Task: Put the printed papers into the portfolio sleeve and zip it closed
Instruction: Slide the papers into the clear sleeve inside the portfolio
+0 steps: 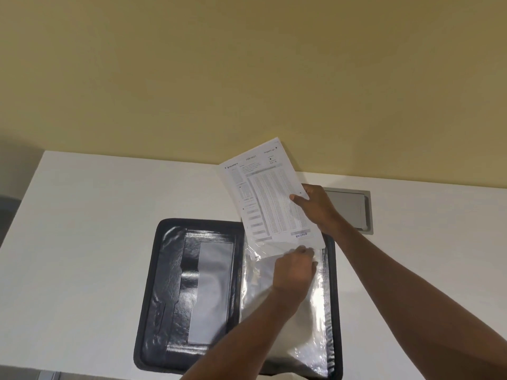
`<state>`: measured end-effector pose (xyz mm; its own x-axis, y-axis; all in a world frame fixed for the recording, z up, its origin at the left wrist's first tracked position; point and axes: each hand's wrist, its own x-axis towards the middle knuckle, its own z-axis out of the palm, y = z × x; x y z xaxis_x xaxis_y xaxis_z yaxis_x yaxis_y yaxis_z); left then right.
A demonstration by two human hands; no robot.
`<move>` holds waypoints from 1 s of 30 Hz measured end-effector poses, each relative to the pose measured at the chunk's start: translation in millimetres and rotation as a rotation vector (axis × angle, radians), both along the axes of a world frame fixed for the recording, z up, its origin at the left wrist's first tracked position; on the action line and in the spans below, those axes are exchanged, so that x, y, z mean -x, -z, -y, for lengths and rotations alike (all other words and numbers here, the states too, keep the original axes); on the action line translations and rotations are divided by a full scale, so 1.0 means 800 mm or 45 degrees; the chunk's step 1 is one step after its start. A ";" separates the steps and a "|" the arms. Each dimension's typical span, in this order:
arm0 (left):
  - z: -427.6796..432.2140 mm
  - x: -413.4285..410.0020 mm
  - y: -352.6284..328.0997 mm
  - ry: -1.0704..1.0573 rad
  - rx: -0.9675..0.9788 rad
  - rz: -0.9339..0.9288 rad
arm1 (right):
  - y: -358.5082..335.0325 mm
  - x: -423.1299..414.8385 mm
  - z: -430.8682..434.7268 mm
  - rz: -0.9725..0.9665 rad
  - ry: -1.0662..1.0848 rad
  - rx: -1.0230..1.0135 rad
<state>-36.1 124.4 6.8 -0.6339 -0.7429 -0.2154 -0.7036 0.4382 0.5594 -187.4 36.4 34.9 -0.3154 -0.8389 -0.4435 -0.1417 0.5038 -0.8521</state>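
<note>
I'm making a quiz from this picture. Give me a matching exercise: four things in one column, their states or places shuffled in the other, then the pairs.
1 paper
2 plastic sleeve
3 portfolio
4 grey panel

A lies open on the table
B held up by the right hand
C set into the table
D top edge held by the left hand

Pairs: 1-B, 2-D, 3-A, 4-C

Plain yellow wall (247, 64), white table (82, 215), grey recessed hatch (354, 209) near wall

Right hand (315, 207), reaching toward 10 o'clock, pinches the paper (263, 193); left hand (295, 270), toward 1 o'clock, pinches the sleeve (318, 319).
</note>
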 end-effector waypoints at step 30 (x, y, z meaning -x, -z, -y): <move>-0.012 0.019 -0.019 0.098 0.078 0.099 | 0.027 -0.033 -0.017 0.069 0.423 -0.246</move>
